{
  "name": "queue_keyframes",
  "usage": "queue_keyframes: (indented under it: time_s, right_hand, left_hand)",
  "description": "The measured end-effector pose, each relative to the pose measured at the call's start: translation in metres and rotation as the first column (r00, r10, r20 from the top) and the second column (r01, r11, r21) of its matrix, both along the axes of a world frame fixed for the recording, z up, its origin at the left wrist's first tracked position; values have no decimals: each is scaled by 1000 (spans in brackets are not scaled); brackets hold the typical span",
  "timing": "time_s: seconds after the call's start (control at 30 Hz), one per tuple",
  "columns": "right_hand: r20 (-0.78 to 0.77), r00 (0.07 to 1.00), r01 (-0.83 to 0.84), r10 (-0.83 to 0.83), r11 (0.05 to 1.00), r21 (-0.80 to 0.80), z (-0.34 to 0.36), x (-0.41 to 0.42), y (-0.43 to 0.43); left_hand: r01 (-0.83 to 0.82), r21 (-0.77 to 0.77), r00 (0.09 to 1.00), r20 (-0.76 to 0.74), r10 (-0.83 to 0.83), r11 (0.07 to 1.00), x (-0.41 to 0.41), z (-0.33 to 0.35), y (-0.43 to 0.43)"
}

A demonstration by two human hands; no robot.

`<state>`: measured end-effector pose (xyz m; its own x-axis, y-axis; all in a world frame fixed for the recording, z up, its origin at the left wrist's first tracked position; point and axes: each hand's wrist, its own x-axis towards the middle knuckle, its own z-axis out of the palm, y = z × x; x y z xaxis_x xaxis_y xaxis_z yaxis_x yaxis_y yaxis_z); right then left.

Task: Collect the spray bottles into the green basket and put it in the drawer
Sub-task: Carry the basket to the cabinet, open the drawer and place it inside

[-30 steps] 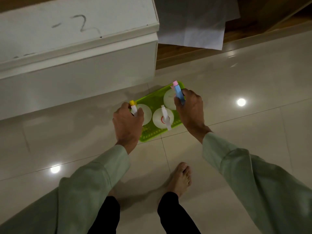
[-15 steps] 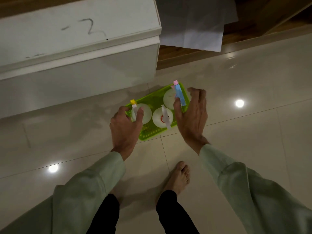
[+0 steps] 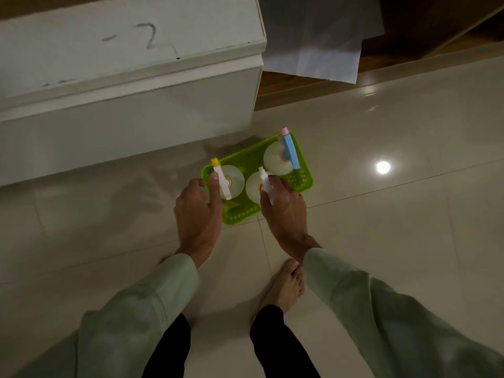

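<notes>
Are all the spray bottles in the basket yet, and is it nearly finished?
Collecting looks done: three spray bottles stand in the green basket on the floor. In hand: the left hand and right hand are at the basket's near side, seemingly ready to lift it, though I cannot tell if they grip it. Left: putting it in the drawer; the white cabinet shows nothing open.

A bright green perforated plastic basket (image 3: pixel 301 177) sits flat on the glossy tiled floor (image 3: pixel 395 227), just in front of a closed white drawer front (image 3: pixel 131 126). Three round translucent spray bottles stand upright inside: a yellow-nozzled one (image 3: pixel 234 180) at its left, a white-nozzled one (image 3: pixel 255 188) in the middle, and a blue-and-pink-headed one (image 3: pixel 275 158) at the far right.
</notes>
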<state>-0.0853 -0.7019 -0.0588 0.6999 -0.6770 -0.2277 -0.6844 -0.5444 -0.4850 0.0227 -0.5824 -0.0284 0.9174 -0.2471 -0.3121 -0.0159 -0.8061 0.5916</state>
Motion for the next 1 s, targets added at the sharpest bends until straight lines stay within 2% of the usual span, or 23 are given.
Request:
queue_keyframes:
  time_s: [0.13, 0.2, 0.27, 0.37, 0.43, 0.47, 0.57, 0.67, 0.77, 0.83, 0.9, 1.0]
  right_hand:
    - [18, 1000, 16, -17, 1000, 17, 2, -4, -2]
    - [46, 999, 29, -27, 999, -36, 1, -9, -3]
    - [121, 985, 128, -121, 990, -55, 2, -16, -7]
    - [267, 874, 399, -407, 913, 85, -4, -30, -20]
    - [237, 801, 521, -549, 835, 176, -16, -37, -38]
    - [186, 796, 541, -577, 814, 210, -23, -39, -49]
    - [-9, 851, 501, -526, 804, 320, -50, -40, -80]
    - [-101, 897, 432, -431, 803, 411, -74, -36, -102]
    - [-99, 946, 317, -309, 810, 494, -91, -30, -108]
    - [-47, 975, 213, -218, 844, 492, -98, -26, -107]
    - [-21, 975, 204, -221, 858, 471, -105, -23, -105]
    - [-31, 954, 281, -299, 849, 449, -110, -22, -104]
  left_hand:
    - [32, -4, 999, 25, -32, 999, -4, 2, 2]
    - [45, 9, 998, 50, -45, 999, -5, 2, 2]
    - [17, 35, 999, 43, -19, 999, -4, -2, 4]
    - [-157, 43, 979, -125, 162, 987, 0, -15, 9]
    - [-301, 114, 922, -218, 320, 947, 4, -26, 11]
    - [-344, 151, 891, -258, 372, 927, 6, -31, 12]
    - [-353, 154, 823, -419, 385, 923, 6, -52, 13]
    - [-272, 129, 802, -518, 298, 954, 3, -69, 10]
    - [-211, 30, 819, -541, 193, 977, -4, -83, 2]
    - [-214, 14, 816, -546, 187, 977, -8, -90, -2]
    - [-228, 45, 822, -526, 217, 973, -12, -96, -4]
    - [-209, 95, 863, -450, 229, 973, -14, -101, -4]
